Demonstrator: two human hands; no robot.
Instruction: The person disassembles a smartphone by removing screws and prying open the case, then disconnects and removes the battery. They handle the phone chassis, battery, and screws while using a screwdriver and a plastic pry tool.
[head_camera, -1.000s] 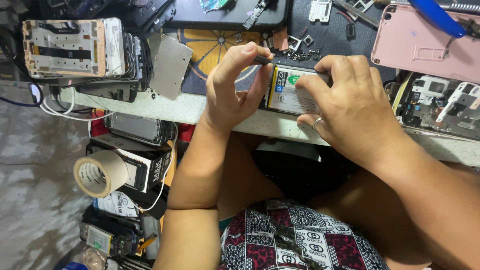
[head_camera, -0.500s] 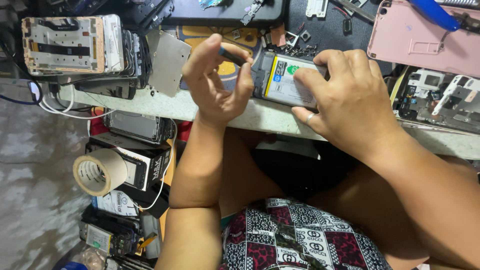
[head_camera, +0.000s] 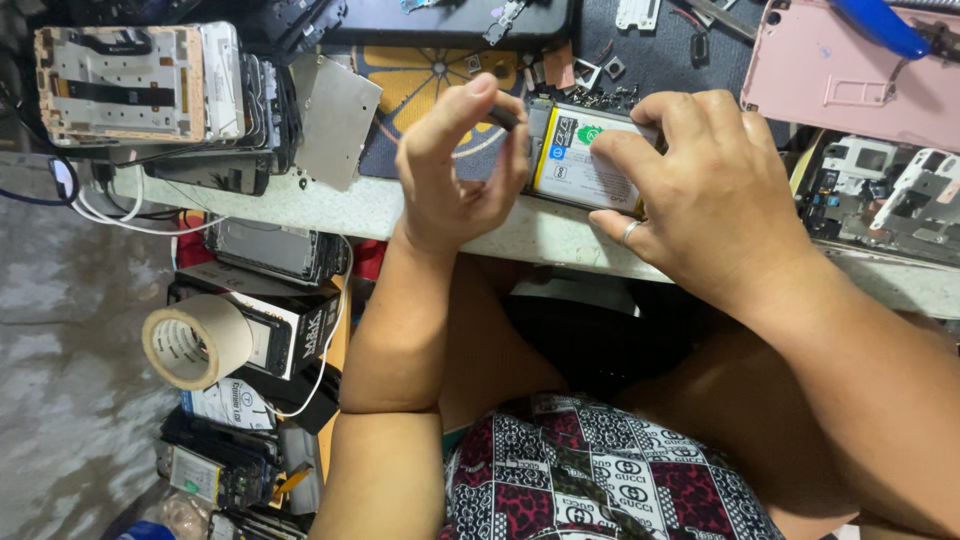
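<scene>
Two bare hands are working over an opened phone lying at the near edge of a cluttered bench. The right hand is lying flat across the phone, its fingers spread and pressing down on the white-and-yellow battery seated in the phone's body; a ring is showing on one finger. The left hand is hovering just left of the phone, its thumb and fingers curling together around a small dark object, too small to identify. A thin grey metal plate is resting to the left of that hand, beside a stack of stripped phone frames. A pink back cover is lying at the far right, with a blue-handled tool on top of it. Below the bench edge, a roll of beige tape is sitting beside a dark box.
</scene>
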